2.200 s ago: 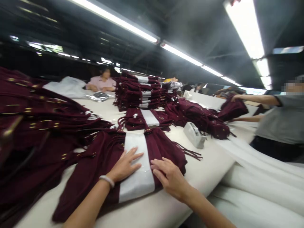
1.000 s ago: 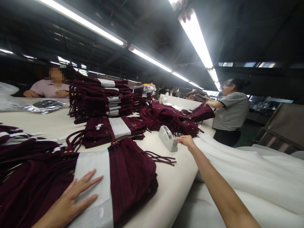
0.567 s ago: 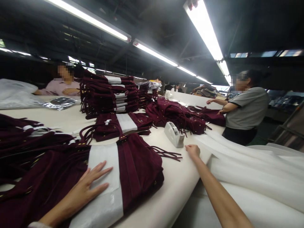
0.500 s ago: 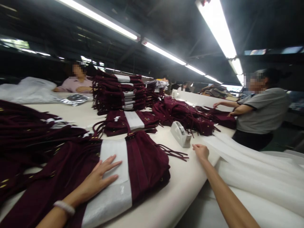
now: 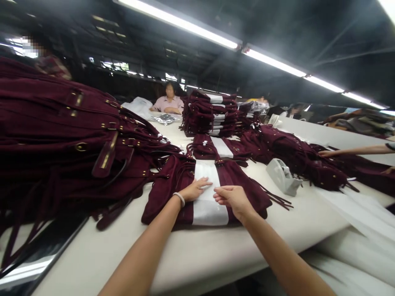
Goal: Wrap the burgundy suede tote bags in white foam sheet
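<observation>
A maroon fabric bag [image 5: 247, 185] lies flat in front of me, with a white wrapping band [image 5: 210, 213] around its middle. On the band rests my left hand [image 5: 195, 190], fingers stretched out and holding nothing. Close to its right, my right hand [image 5: 232, 199] is closed in a pinch just over the band; anything between those fingertips is too small to make out. Thin straps stick out from the bag's right side. A grey tape dispenser [image 5: 282, 176] stands on the table to the right.
Unwrapped maroon bags [image 5: 55, 135] are piled at the left. Behind, a stack of banded bags [image 5: 211, 113] rises beyond another banded bag [image 5: 220, 147]. More bags [image 5: 296, 154] lie at the right, near a co-worker's arm [image 5: 358, 151]. White sheeting [image 5: 345, 209] hangs over the table's right edge.
My right hand has moved from beside the tape dispenser to the white band, still pinched. My left hand stays on the band. The view has swung left, and the banded bag now sits squarer before me.
</observation>
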### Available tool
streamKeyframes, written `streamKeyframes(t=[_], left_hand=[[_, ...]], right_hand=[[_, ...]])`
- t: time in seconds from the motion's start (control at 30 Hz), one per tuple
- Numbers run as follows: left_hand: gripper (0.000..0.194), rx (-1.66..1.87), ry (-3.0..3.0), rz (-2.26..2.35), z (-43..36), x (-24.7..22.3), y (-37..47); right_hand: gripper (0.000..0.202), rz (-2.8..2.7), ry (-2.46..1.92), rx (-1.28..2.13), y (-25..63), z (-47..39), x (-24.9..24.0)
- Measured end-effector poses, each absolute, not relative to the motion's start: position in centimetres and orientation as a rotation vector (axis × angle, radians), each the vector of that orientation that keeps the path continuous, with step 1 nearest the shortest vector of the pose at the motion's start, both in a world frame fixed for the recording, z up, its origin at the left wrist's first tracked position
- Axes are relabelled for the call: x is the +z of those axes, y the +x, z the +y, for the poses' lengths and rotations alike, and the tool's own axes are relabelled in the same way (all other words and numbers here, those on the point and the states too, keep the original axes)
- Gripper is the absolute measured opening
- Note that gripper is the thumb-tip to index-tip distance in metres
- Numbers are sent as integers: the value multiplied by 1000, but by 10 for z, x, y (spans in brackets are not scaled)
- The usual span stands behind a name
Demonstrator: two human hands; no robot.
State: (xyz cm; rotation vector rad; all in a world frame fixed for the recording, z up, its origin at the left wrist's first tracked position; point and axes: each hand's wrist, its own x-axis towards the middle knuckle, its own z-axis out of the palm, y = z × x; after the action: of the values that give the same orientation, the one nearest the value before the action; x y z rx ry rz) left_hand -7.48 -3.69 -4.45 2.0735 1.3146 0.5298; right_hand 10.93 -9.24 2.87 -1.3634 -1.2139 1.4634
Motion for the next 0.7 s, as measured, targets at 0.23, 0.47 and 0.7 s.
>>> streamKeyframes(t=[0.23,0.47,0.7], left_hand=[[53,642,2057,1237,-28,-53,-80],[48,727,2033,1229,-24,-63,-77],[45,751,2049,1204,-21,-68,-76]], right_hand=[[11,-1115,-1596,1526,71,-86,8],[8,-1065,-1707,1549,63,-81,4],[10,-1000,-1801,1608,60,-77,1]])
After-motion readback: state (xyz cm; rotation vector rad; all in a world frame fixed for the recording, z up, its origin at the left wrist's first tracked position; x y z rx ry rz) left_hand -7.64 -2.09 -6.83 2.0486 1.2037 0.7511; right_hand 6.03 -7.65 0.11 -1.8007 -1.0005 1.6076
